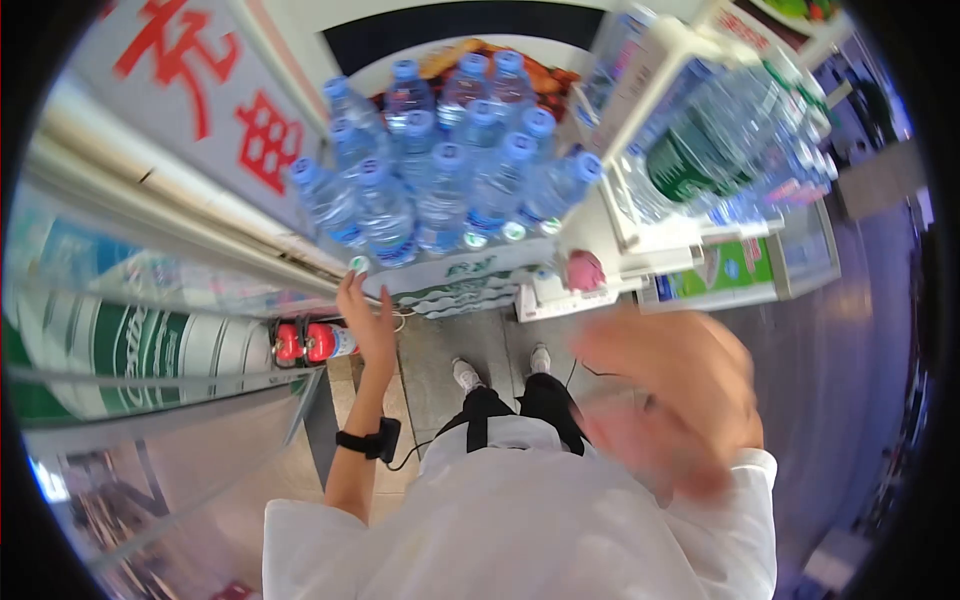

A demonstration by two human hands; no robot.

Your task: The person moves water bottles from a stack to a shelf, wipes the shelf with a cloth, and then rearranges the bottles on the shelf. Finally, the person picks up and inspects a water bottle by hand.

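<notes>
Many clear water bottles with blue caps (pixel 445 200) stand in rows in front of me, above a wrapped pack of bottles (pixel 450 275) with green print. My left hand (pixel 370 318) reaches up to the pack's left front corner, near a small white-and-green cap (pixel 358 264); its fingers are apart and hold nothing visible. A black band (pixel 370 440) is on that wrist. My right hand (pixel 650 390) is raised close to the camera on the right, strongly blurred, and its fingers cannot be made out. Near the pack's right end lies a pink object (pixel 585 270).
White shelving with large green-labelled bottles (pixel 700 150) stands at the right. A glass-doored cabinet (pixel 150 340) is at the left, with red-capped containers (pixel 305 342) by its edge. A sign with red characters (pixel 210 80) hangs upper left. Tiled floor (pixel 430 350) lies below.
</notes>
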